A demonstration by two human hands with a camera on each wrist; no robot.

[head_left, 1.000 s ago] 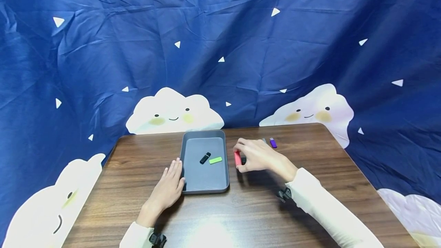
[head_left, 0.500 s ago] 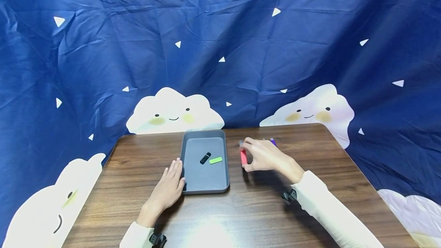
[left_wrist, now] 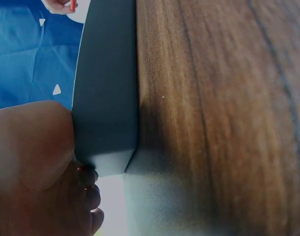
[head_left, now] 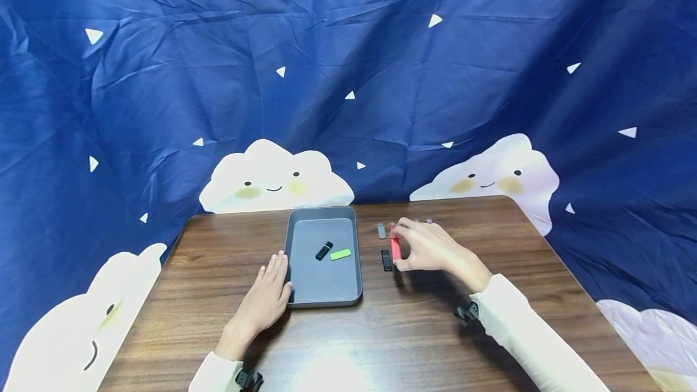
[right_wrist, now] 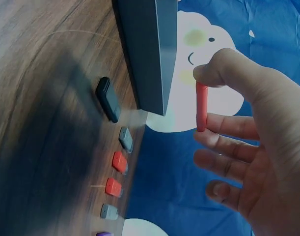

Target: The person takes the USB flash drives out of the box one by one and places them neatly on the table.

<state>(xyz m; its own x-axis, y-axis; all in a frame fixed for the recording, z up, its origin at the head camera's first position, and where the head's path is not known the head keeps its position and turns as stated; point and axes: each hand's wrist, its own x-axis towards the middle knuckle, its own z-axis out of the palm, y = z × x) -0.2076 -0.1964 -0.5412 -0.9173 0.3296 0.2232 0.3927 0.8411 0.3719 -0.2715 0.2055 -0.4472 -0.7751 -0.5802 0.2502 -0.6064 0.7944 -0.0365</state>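
Between thumb and fingertips my right hand (head_left: 430, 247) pinches a thin red bar (right_wrist: 202, 107), held upright above the table in the right wrist view. Below it lie a black USB stick (head_left: 386, 260) and a row of small sticks: a grey one (right_wrist: 125, 139), two red ones, a paler grey one (right_wrist: 109, 212) and a purple one (right_wrist: 104, 234). My left hand (head_left: 264, 295) rests with extended fingers against the left side of the grey tray (head_left: 351, 304). Inside the tray are another black USB stick (head_left: 324, 250) and a light green bar (head_left: 340, 254).
The wooden table (head_left: 190, 295) carries everything. A blue curtain (head_left: 327, 77) with white clouds hangs behind its far edge. The tray's raised wall (right_wrist: 150, 54) stands left of the row of sticks in the head view.
My right hand has shifted rightward, away from the tray, with the red bar. The black and grey sticks now show beside it, and the purple one is mostly covered. The left hand stays put.
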